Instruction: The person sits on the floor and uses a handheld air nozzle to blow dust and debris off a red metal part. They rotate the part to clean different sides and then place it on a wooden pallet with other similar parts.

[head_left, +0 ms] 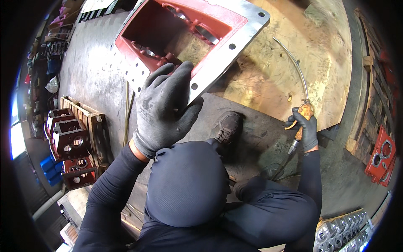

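Left hand [166, 110]: gloved, closed over the corner of the red housing [191, 40]
Right hand [306, 128]: fist wrapped tight round the orange air gun [303, 117]

A grey, stained concrete floor [92, 71] runs under everything, dull and scuffed; a large worn plywood sheet [294, 71] lies on it, its surface rubbed yellow-brown; a darker mat [252, 138] overlaps the sheet's near edge; at the left a wooden pallet [90, 122] carries red cast housings [69, 140], with blue containers [50, 170] just beside; at the right more timber framing [371, 84] and a red casting [382, 157]; bright daylight enters at the far left [17, 138].
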A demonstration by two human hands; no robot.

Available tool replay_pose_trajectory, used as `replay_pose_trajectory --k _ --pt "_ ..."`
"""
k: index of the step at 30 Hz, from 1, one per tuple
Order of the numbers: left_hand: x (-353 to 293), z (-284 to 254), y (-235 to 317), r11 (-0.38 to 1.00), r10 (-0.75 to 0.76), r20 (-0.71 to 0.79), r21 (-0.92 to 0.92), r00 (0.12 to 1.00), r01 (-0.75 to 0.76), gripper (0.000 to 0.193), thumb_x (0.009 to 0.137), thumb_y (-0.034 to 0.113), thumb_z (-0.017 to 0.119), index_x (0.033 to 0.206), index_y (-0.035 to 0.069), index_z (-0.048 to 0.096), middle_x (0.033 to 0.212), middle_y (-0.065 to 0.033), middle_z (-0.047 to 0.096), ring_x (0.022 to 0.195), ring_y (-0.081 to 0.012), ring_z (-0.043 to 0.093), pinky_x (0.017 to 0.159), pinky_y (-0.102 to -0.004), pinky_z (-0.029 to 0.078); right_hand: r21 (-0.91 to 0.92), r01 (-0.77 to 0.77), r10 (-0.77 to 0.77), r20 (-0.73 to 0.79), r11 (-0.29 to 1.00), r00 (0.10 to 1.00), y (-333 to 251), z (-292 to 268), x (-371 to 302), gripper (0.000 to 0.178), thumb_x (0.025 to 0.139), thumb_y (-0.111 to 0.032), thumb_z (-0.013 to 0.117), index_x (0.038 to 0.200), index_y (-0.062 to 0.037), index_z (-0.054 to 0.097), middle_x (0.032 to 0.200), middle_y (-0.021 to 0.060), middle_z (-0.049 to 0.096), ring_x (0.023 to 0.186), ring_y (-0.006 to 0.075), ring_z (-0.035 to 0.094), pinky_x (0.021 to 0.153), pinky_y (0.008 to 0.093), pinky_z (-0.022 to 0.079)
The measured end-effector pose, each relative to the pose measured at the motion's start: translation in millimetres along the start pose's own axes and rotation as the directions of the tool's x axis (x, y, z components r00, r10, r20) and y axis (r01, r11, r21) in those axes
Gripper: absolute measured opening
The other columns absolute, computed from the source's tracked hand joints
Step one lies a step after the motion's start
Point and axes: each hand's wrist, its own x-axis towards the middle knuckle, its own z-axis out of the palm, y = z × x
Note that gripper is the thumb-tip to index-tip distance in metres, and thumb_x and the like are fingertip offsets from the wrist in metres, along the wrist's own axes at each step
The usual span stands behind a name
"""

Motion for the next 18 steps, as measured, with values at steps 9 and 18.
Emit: replay_pose_trajectory --k 9,18 --pt "-1.3 -1.6 -3.5 1.0 0.002 -0.017 -0.024 1.0 -0.003 0.069 0.077 0.01 0.083 0.141 0.0 0.059 0.081 -0.0064 0.068 0.09 -0.0293 0.071 0.113 -0.0484 0.046 -0.015 0.02 -0.02 -0.007 1.0 1.0 -4.0 3.1 1.1 0.031 0.097 -0.016 0.074 0.117 0.0047 0.064 0.084 0.0143 0.072 0.074 0.0279 0.074 0.069 0.0416 0.064" --pt "-0.3 -3.1 -1.7 1.0 -0.004 0.001 -0.02 1.0 0.004 0.07 0.076 0.008 0.083 0.141 -0.001 0.059 0.088 -0.0078 0.066 0.093 -0.0292 0.069 0.112 -0.0481 0.047 -0.019 0.012 -0.012 0.004 1.0 1.0 -6.3 5.7 -0.6 0.029 0.098 -0.016 0.07 0.118 0.0044 0.065 0.086 0.0134 0.072 0.074 0.027 0.074 0.071 0.041 0.064"
